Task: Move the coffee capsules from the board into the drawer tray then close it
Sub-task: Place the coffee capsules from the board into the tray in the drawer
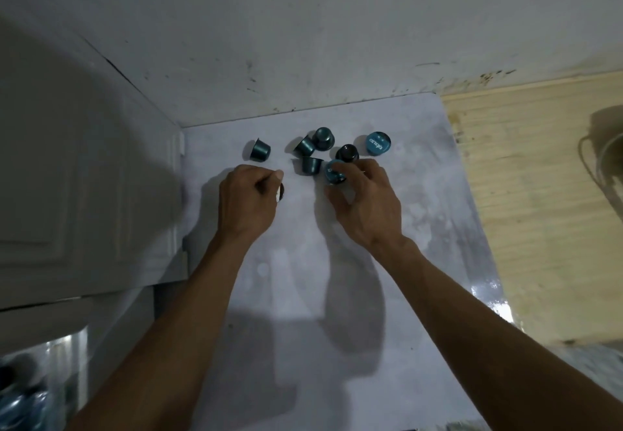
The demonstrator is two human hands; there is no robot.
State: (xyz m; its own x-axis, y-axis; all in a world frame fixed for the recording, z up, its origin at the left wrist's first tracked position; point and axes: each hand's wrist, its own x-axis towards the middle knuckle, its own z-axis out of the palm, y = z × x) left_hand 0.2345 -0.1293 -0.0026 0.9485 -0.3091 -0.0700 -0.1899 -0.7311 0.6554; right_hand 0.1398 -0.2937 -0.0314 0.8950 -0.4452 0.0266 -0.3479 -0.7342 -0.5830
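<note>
Pale board [337,262] in wall corner: blue coffee capsules [308,155] clustered at its far end; left hand [247,199] closed around one; right hand [364,201] pinching another [333,171], apparently gathering several per trip; drawer tray indistinct lower left.

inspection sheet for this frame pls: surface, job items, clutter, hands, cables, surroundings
Surface: pale board, smudged, glare at its right edge.
Job's things: teal capsules loose on the board, one far left, one lid-up far right, others clustered between; drawer tray not clearly visible.
Clutter: nothing seen.
Hands: left hand closed around a dark capsule; right hand pinching a teal capsule.
Cables: nothing seen.
Surroundings: stained wall; wooden panel to the right; white cabinet door to the left.
</note>
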